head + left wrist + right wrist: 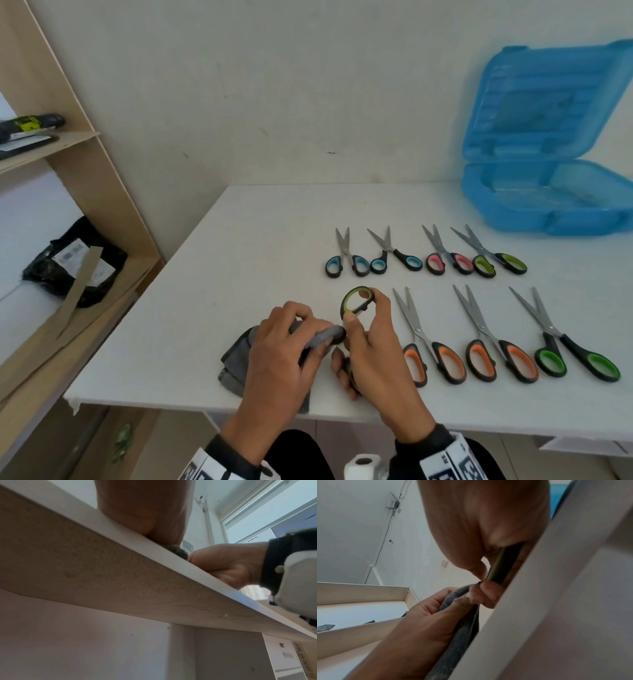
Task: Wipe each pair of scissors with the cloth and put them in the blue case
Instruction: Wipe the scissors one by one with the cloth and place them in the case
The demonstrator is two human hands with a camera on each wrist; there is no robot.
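Observation:
My right hand grips a pair of scissors with black and yellow-green handles near the table's front edge. One handle ring sticks up above the fingers; the blades are hidden. My left hand holds a grey cloth bunched around the scissors where the two hands meet. In the right wrist view the left hand clutches the cloth against the dark handle. The blue case lies open at the back right with its lid leaning on the wall.
Two rows of scissors lie on the white table: blue, pink and green handles behind, orange and green handles in front. A wooden shelf unit stands to the left, holding a black bag.

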